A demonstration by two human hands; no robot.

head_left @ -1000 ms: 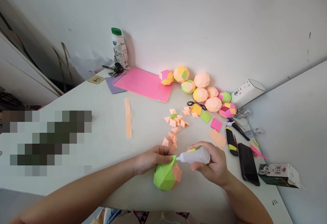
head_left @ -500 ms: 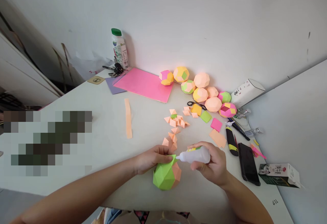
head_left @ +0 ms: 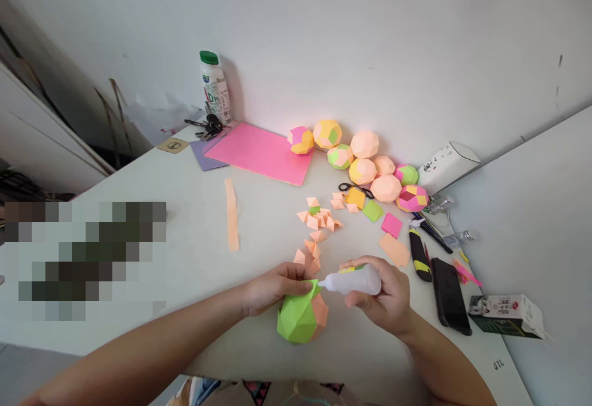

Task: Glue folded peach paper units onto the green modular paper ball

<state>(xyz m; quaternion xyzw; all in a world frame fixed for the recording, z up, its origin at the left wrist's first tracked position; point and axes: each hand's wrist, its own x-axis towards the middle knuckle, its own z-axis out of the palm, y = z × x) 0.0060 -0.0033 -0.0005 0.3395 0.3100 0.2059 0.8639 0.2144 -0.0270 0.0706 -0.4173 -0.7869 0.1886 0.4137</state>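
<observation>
My left hand [head_left: 283,284] pinches the top edge of a faceted paper ball [head_left: 298,318], bright green with a peach section on its right side. In my right hand [head_left: 388,298] is a white glue bottle [head_left: 356,281], lying nearly level. Its thin nozzle points left and meets the green paper tip beside my left thumb. Whether glue is flowing cannot be made out. Just beyond the ball lie several small folded peach paper pieces [head_left: 319,218], trailing away over the table.
Several finished paper balls [head_left: 365,145] stand by the wall, near scissors [head_left: 356,190] and coloured paper squares [head_left: 391,225]. A pink sheet [head_left: 263,153] and peach strip [head_left: 232,215] lie left. A utility knife [head_left: 419,253], phone [head_left: 450,295] and carton [head_left: 505,316] line the right edge.
Both hands, the paper ball and the glue bottle keep almost the same position. Only a very slight shift of the camera's view shows.
</observation>
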